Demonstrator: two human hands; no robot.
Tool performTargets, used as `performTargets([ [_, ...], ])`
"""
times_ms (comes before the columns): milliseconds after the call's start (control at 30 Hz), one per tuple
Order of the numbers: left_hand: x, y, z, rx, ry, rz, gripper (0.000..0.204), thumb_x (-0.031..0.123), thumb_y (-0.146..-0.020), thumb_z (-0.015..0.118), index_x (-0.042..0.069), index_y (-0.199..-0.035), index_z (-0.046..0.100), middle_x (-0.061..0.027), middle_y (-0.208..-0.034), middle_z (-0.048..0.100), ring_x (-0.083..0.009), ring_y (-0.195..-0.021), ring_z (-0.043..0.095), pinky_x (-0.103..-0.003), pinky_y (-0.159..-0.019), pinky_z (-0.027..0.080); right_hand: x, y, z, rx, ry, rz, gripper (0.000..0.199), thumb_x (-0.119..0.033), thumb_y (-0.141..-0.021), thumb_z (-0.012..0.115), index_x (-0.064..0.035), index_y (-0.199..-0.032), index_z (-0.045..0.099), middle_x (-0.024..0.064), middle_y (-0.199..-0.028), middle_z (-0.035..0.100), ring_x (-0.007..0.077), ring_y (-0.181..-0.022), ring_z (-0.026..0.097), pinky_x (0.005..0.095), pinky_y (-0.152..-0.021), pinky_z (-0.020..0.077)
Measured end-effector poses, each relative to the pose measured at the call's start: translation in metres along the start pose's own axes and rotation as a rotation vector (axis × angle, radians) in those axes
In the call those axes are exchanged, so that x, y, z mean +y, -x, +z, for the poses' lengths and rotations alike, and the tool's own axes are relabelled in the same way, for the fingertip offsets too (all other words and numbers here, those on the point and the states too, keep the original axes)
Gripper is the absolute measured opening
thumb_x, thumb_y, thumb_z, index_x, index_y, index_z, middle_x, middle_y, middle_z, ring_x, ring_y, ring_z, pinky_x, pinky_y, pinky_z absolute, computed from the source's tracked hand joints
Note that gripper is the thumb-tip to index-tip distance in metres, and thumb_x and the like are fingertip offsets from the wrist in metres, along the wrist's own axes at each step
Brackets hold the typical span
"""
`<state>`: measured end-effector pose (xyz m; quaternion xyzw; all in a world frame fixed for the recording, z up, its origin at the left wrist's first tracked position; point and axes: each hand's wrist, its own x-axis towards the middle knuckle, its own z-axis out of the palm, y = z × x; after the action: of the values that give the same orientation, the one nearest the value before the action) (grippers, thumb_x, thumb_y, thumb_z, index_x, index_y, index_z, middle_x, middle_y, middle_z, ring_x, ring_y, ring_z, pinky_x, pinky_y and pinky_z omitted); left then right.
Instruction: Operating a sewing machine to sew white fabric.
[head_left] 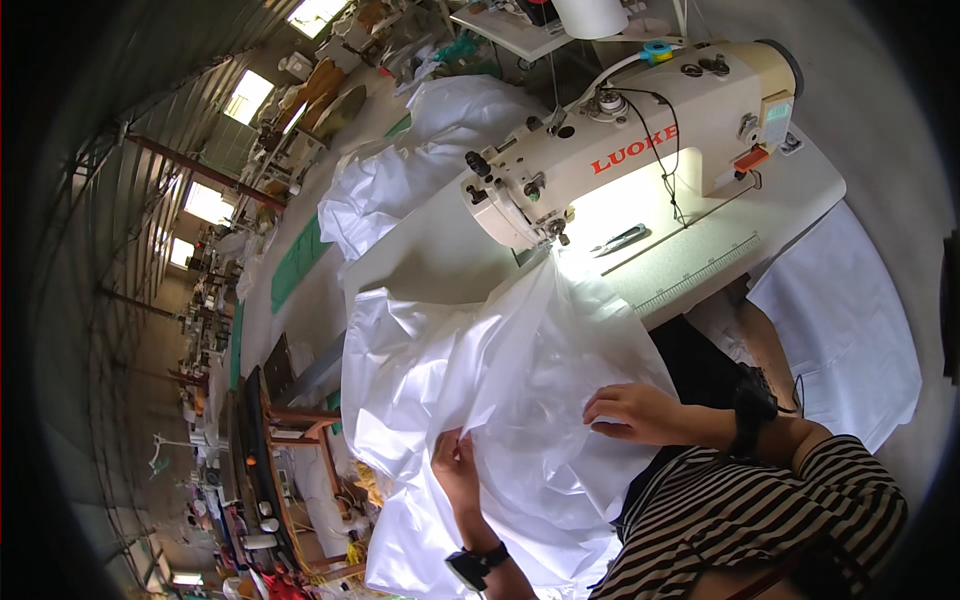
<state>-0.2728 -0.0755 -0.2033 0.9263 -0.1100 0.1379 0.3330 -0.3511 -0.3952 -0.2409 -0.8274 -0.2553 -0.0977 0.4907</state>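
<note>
A white sheet (pixel 520 370) runs from the lit needle area of the machine (pixel 620 150) over the bench's (pixel 790 205) near edge. The left hand (pixel 457 470) touches it with bent fingers; the right hand (pixel 630 412) rests flatter on it, fingers loose. Snips (pixel 622 240) lie beneath the machine's arm.

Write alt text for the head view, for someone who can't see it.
Both bare hands, left hand and right hand, are at a translucent white sheet spreading toward the person from a sewing machine's lit needle area. Small snips lie under the machine's arm; more white material is heaped beyond.
</note>
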Motion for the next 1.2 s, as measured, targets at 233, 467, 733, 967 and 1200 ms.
performTargets([
  [233, -0.012, -0.008, -0.001, -0.138, 0.833, -0.452, 0.024, 0.024, -0.100, 0.060, 0.005, -0.088, 0.067, 0.0025, -0.083, 0.064, -0.0062, -0.077, 0.055, -0.024, -0.072, 0.046, -0.011, -0.031, 0.037, -0.003, -0.785, 0.352, 0.029, -0.022, -0.095, 0.064, 0.0018, -0.109, 0.057, 0.0118, -0.110, 0.064, 0.0208, -0.100, 0.065, 0.0331, -0.087, 0.0516],
  [467, 0.003, 0.052, -0.012, 0.011, 0.250, -0.146, 0.045, 0.020, -0.093, 0.066, 0.000, -0.131, 0.051, -0.0150, -0.127, 0.058, -0.0257, -0.115, 0.059, -0.034, -0.097, 0.046, 0.005, -0.049, 0.076, -0.228, -1.091, 0.537, 0.044, -0.036, -0.097, 0.062, -0.0014, -0.124, 0.060, 0.0058, -0.116, 0.064, 0.0131, -0.106, 0.057, 0.0268, -0.093, 0.0446],
  [733, -0.110, 0.215, -0.025, 0.222, 0.012, -0.674, 0.033, 0.021, -0.092, 0.067, -0.005, -0.112, 0.064, -0.0174, -0.098, 0.068, -0.0279, -0.087, 0.063, -0.037, -0.078, 0.051, -0.006, -0.017, 0.103, -0.531, -1.247, 0.741, 0.055, -0.041, -0.099, 0.055, 0.0025, -0.132, 0.045, 0.0108, -0.130, 0.056, 0.0211, -0.118, 0.060, 0.0362, -0.087, 0.0534],
  [967, 0.005, 0.174, -0.139, 0.626, 0.043, -0.352, 0.032, 0.026, -0.093, 0.067, 0.003, -0.075, 0.056, 0.0020, -0.069, 0.051, -0.0099, -0.065, 0.043, -0.028, -0.060, 0.040, -0.016, -0.012, 0.101, -0.453, -1.245, 0.813, 0.045, -0.037, -0.100, 0.053, 0.0050, -0.115, 0.056, 0.0111, -0.116, 0.061, 0.0211, -0.104, 0.068, 0.0319, -0.076, 0.0552],
  [1200, 0.002, 0.137, -0.164, 0.706, -0.517, -0.206, 0.020, 0.009, -0.084, 0.074, -0.004, -0.075, 0.062, -0.0096, -0.067, 0.062, -0.0186, -0.056, 0.056, -0.033, -0.052, 0.046, -0.007, 0.031, 0.055, -0.325, -0.497, 0.399, 0.027, -0.024, -0.096, 0.056, -0.0005, -0.101, 0.069, 0.0151, -0.095, 0.070, 0.0249, -0.088, 0.068, 0.0342, -0.076, 0.0512],
])
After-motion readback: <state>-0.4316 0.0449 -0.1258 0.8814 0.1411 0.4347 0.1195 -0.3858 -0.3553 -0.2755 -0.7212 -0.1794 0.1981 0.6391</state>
